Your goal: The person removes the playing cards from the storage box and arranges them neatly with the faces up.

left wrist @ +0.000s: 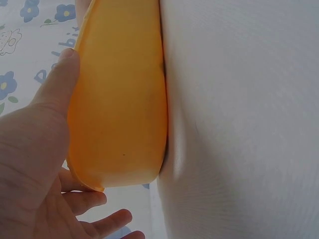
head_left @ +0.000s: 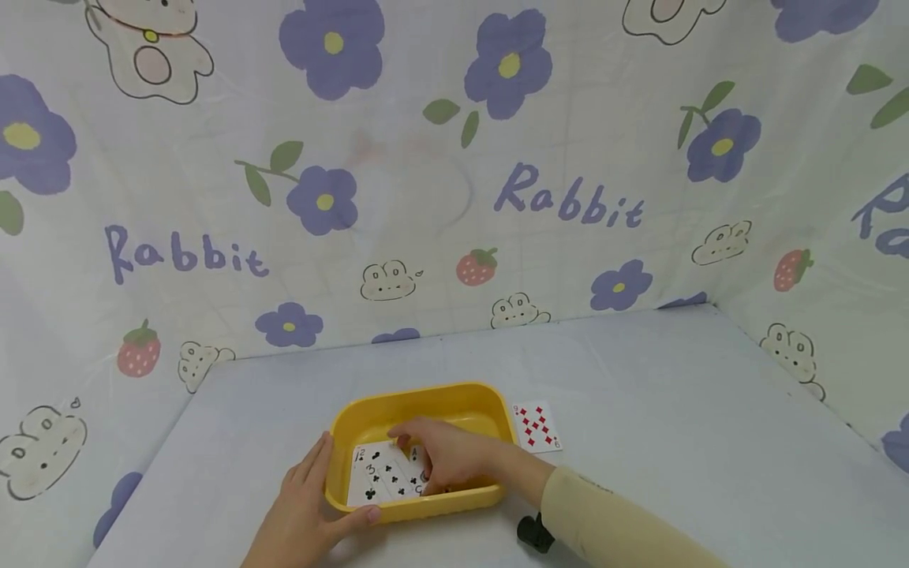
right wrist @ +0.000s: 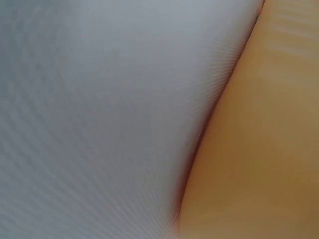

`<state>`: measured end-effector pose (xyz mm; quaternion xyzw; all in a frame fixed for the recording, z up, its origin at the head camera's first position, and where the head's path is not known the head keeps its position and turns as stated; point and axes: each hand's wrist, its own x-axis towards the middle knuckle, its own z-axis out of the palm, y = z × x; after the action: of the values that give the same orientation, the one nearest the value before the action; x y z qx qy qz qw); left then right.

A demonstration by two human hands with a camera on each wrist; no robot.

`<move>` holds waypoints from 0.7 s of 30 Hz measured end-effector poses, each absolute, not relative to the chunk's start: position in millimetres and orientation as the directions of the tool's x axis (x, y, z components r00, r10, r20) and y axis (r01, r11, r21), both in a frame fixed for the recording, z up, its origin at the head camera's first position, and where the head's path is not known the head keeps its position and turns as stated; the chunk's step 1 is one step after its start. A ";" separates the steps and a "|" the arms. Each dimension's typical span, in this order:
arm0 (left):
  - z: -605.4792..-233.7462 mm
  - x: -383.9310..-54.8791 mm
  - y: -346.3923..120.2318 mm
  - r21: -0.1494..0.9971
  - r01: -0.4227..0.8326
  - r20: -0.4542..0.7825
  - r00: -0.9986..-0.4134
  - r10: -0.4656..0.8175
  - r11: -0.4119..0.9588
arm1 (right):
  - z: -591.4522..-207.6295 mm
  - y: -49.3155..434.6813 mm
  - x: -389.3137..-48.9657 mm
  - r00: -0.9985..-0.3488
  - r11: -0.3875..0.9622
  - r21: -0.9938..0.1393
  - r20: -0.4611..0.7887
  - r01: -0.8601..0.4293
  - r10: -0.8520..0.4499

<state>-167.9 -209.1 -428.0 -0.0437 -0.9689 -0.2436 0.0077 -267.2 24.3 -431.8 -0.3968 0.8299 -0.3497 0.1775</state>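
A yellow plastic tray [head_left: 419,509] stands on the table, with several playing cards [head_left: 379,477] lying overlapped in its left part. A 2, a 3 and an ace show among them, with black club pips. My left hand [head_left: 301,497] holds the tray's near left corner, thumb at the front rim and fingers along the left side. In the left wrist view, some fingers of that hand extend past the rim. My right hand [head_left: 458,454] reaches into the tray over the cards, fingers bent downward; whether it pinches a card is hidden. The right wrist view shows only the tray's outer wall [right wrist: 264,149] and tabletop.
A nine of diamonds [head_left: 537,427] lies face up on the white table [head_left: 639,394], just right of the tray. A small black object [head_left: 534,534] shows beneath the right forearm. Patterned cloth [head_left: 419,197] hangs behind the table and along its sides.
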 end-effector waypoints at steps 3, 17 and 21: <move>-428.4 -168.0 -208.8 0.473 0.086 0.036 -0.996 0.079 0.877 | -432.3 23.8 -267.1 -0.642 0.462 -0.709 -0.017 -0.533 -0.766; -427.3 -166.5 -208.5 0.475 0.070 0.016 -0.997 0.071 0.877 | -433.7 20.4 -266.4 -0.640 0.459 -0.710 -0.015 -0.534 -0.768; -428.2 -167.2 -208.9 0.475 0.076 0.021 -0.997 0.075 0.877 | -433.7 20.0 -266.8 -0.639 0.467 -0.689 -0.007 -0.554 -0.769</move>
<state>-167.2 -208.9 -428.2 -0.0390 -0.9687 -0.2453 0.0011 -266.8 20.0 -433.7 -0.3933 0.8412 -0.3348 0.1604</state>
